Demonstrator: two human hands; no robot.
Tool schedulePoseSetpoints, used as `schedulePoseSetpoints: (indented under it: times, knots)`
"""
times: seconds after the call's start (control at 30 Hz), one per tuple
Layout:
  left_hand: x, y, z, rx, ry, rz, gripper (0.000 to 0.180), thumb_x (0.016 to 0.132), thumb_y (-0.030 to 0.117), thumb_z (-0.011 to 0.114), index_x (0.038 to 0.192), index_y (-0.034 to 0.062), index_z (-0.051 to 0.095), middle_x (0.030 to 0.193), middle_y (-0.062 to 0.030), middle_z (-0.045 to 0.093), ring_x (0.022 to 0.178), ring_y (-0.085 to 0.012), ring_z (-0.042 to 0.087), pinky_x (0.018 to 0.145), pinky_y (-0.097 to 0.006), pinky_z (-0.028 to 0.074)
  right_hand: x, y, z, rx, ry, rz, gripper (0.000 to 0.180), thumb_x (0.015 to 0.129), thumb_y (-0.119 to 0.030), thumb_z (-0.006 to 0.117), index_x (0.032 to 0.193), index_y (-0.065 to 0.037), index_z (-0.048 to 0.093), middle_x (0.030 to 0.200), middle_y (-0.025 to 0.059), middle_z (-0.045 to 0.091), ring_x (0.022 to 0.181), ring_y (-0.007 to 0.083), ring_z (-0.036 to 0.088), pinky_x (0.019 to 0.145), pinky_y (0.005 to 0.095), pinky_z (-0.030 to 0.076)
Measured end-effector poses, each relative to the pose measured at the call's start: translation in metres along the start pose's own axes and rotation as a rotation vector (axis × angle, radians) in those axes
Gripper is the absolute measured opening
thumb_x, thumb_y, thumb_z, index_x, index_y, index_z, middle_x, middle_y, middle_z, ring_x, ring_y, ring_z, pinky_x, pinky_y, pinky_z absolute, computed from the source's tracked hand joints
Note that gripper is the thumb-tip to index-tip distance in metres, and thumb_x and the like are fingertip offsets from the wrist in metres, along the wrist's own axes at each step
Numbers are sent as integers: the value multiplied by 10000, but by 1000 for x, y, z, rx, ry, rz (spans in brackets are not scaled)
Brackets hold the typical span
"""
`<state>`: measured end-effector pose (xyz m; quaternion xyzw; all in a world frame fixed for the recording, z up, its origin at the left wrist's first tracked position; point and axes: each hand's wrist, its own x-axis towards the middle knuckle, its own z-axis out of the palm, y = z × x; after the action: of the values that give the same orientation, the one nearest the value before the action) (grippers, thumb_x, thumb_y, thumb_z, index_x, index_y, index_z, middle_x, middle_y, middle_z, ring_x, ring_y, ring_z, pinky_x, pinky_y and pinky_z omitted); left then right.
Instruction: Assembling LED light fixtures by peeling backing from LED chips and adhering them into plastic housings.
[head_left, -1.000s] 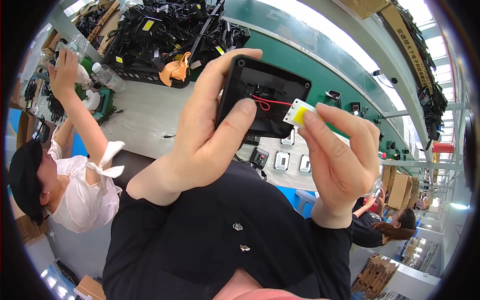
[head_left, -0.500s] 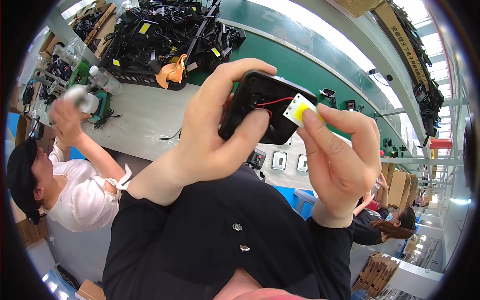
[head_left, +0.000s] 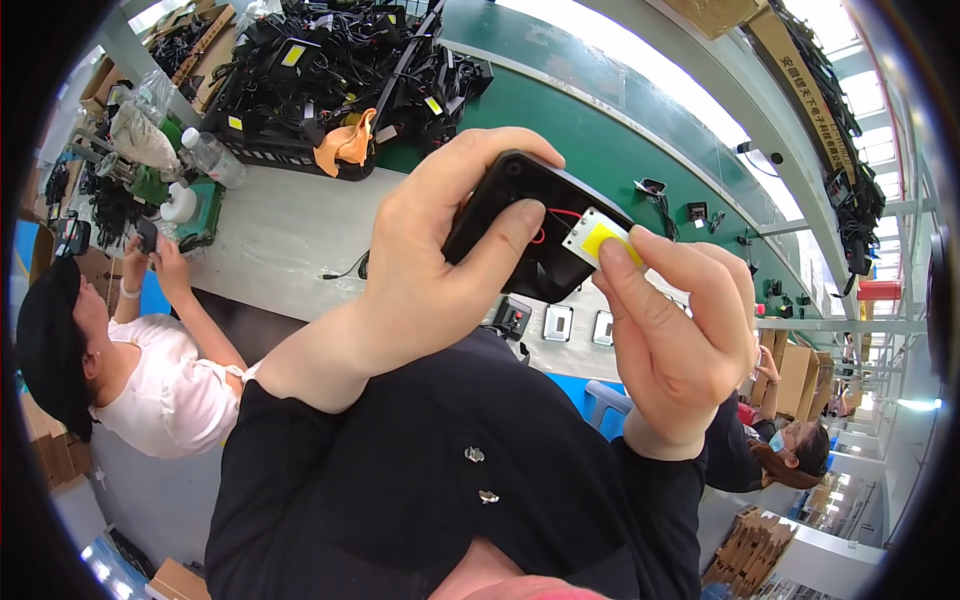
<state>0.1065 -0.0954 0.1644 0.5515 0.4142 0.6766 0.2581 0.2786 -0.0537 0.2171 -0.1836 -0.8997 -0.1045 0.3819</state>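
Observation:
My left hand (head_left: 430, 240) grips a black lamp housing (head_left: 560, 268) by its left end, the thumb lying over the hollow inside. Between the thumb and forefinger of my right hand (head_left: 680, 320) is a small white LED board (head_left: 580, 234) with a yellow patch. A red wire (head_left: 565, 212) runs from inside the housing toward the board. The board sits at the housing's right side, tilted. My left thumb hides part of the wiring.
Behind my left hand stands a black crate (head_left: 270, 150) heaped with cabled lamps, an orange cloth (head_left: 347, 145) at its corner. A plastic bottle (head_left: 213, 160) is beside it. Small square lamps (head_left: 558, 322) lie beyond my hands. Co-workers sit left and right.
The housing has tilted and dropped slightly, and the LED board has come down a little. My left thumb has shifted upward. The co-worker at left now handles a small dark object.

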Motion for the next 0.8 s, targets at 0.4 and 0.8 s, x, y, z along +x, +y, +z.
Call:
schedulePoseSetpoints:
  times: [0.4,0.8]
  knots:
    - [-3,16,-12,-248,-233,-256,573,722,-36,429,1292,-45,379,1151,-127,533,1070,-159,523,934,-279,395,-2,0,17,144,48,-44,308,560,-16,716,868,-29,706,883,66,635,720,181,573,615,286,432]
    - [-2,15,-20,-56,-309,-202,652,673,-29,413,1319,-75,340,1217,-138,485,1135,-178,478,982,-291,351,3,-3,26,187,3,-19,357,532,-21,688,888,-13,700,847,70,606,750,209,558,651,296,439]
